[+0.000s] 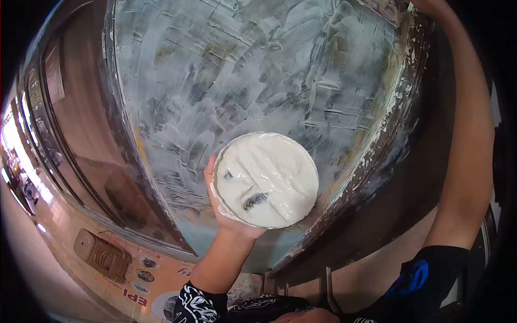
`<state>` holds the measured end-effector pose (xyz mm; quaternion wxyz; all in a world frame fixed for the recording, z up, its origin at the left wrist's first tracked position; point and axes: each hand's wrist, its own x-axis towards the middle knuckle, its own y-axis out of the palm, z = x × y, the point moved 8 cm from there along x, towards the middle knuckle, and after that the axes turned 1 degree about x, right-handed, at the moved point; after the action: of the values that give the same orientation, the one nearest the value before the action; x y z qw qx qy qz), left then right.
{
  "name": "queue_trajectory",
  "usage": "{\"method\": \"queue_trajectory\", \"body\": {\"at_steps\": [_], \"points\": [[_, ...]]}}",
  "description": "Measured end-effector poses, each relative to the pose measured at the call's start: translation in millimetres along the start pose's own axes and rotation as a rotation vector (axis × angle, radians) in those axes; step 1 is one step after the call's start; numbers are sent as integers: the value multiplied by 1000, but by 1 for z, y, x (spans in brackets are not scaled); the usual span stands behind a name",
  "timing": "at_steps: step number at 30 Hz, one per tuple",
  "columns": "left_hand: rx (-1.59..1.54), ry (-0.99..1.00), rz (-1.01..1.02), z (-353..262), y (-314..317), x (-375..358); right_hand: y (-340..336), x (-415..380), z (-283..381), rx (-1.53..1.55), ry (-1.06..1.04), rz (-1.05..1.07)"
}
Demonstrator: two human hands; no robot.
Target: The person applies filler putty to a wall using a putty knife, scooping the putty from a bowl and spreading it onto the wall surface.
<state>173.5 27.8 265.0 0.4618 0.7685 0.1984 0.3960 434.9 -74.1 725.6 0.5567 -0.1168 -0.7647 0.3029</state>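
My left hand [214, 185] is wrapped round the side and underside of a round tub of thick white paste [274, 177]. The paste is smeared and grooved, with a dark bare patch near the tub's lower left. Behind the tub, a large grey panel [242, 70] is streaked with thin white paste. My right hand [428, 5] reaches to the panel's upper right corner, cut off by the view's top edge. It seems closed on something beside a pale-edged strip at that corner, but its fingers are mostly out of sight.
A dark frame [401, 107] with flaking white smears borders the panel on the right. Brown glossy panelling [86, 107] stands to the left. On the floor lie a brown plastic case [102, 255] and an orange printed sheet [153, 280]. Metal legs [329, 288] stand below.
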Motion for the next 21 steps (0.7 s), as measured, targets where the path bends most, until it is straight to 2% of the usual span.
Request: {"method": "queue_trajectory", "body": {"at_steps": [1,2,3,5,6,7,9,10,11,12,13,15,16,18,21], "points": [[-6,-36,20,1,4,-1,24,-15,71,-215,80,-86],[28,-23,3,-1,3,-1,26,-20,101,-430,160,-172],[25,-23,6,-3,4,-2,21,-16,100,-434,158,-172],[55,7,46,-9,6,-3,1,-11,82,-291,355,-225],[52,4,49,-12,5,-3,0,-15,89,-198,259,-224],[-24,4,87,-14,5,-4,0,-18,90,-201,261,-222],[-102,0,115,-16,2,-6,18,-24,106,-331,133,-107],[-112,-6,195,-18,7,-6,26,-20,110,-420,354,-29],[-119,-12,275,-18,12,-7,31,-16,109,-533,206,-15],[-335,-26,434,-18,23,-12,35,-17,104,-486,193,-45],[-335,-28,432,-20,15,-12,35,-16,101,-442,177,-77],[-105,121,-6,-30,-35,-7,13,2,67,-388,240,-114],[11,145,-86,-31,-36,-7,2,6,57,-333,300,-151],[-22,117,-17,-30,-28,-9,-18,7,53,-283,282,-167],[-82,74,77,-30,-18,-11,2,-17,94,-301,255,-108]]}}
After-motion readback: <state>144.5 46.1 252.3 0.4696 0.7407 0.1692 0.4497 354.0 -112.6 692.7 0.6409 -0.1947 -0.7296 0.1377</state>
